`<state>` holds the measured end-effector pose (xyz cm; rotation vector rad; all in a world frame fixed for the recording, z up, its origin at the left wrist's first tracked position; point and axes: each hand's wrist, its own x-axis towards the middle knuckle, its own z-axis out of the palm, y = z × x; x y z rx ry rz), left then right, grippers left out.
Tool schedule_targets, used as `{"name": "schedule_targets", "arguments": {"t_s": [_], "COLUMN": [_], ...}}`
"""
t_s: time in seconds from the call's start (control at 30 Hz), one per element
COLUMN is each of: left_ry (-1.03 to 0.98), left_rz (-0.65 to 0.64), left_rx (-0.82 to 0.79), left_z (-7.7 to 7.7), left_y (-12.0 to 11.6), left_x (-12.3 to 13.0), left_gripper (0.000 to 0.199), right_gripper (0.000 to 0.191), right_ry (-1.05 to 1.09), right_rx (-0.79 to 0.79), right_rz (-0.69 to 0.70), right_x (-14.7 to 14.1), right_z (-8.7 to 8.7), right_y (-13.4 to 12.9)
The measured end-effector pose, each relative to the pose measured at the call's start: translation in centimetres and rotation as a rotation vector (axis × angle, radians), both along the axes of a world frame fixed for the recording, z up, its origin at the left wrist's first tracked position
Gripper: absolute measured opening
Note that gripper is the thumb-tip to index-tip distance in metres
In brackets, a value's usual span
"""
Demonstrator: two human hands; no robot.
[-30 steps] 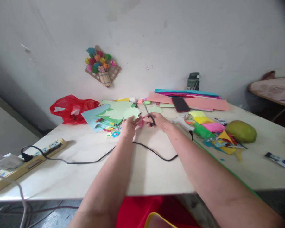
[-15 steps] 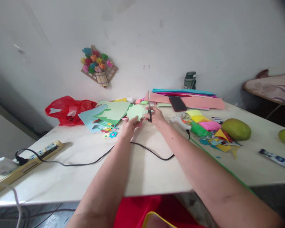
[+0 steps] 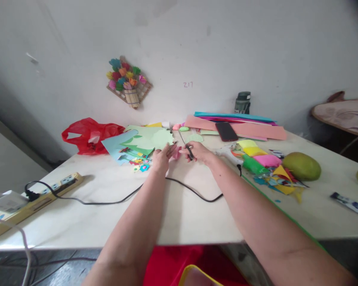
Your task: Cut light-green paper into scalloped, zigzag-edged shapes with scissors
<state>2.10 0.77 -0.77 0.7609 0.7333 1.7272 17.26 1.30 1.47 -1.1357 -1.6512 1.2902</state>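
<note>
My left hand [image 3: 163, 157] is closed at the lower edge of a pale green paper cutout [image 3: 162, 138] with a scalloped outline. The cutout overlaps larger green sheets [image 3: 140, 135] on the left. My right hand [image 3: 197, 151] grips scissors by their black handles [image 3: 190, 153]; their metal blades [image 3: 181, 137] point away and slightly left, clear of the cutout. Just beyond the right hand, a pale green piece of paper [image 3: 196, 138] lies on the table. A small pink item [image 3: 176, 153] shows between my hands, partly covered.
Small paper flowers [image 3: 143, 168] and a red plastic bag [image 3: 92, 135] are at left. A power strip [image 3: 59, 188] feeds a black cable [image 3: 107, 203] across the table. On the right are a phone [image 3: 226, 131], clay packets [image 3: 253, 167], paper scraps [image 3: 282, 180] and a green fruit [image 3: 301, 166].
The scalloped cutout has moved left, away from the scissors, with my left hand. The scissors have tilted left. A pale green piece now shows beyond my right hand. The view has shifted slightly.
</note>
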Motion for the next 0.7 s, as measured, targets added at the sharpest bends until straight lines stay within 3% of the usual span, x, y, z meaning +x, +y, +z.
{"name": "schedule_targets", "arguments": {"t_s": [0.27,0.7], "left_ry": [-0.124,-0.167], "left_rz": [-0.029,-0.054], "left_rx": [-0.006,-0.104], "left_z": [0.1,0.3], "left_y": [-0.2,-0.2], "left_x": [-0.2,0.3], "left_gripper": [0.009,0.004], "right_gripper": [0.038,0.035], "right_ry": [-0.135,-0.094], "right_rx": [0.070,0.064], "right_rz": [0.308,0.312], "right_x": [1.7,1.1], "right_z": [0.7,0.2], "right_y": [-0.6,-0.4]}}
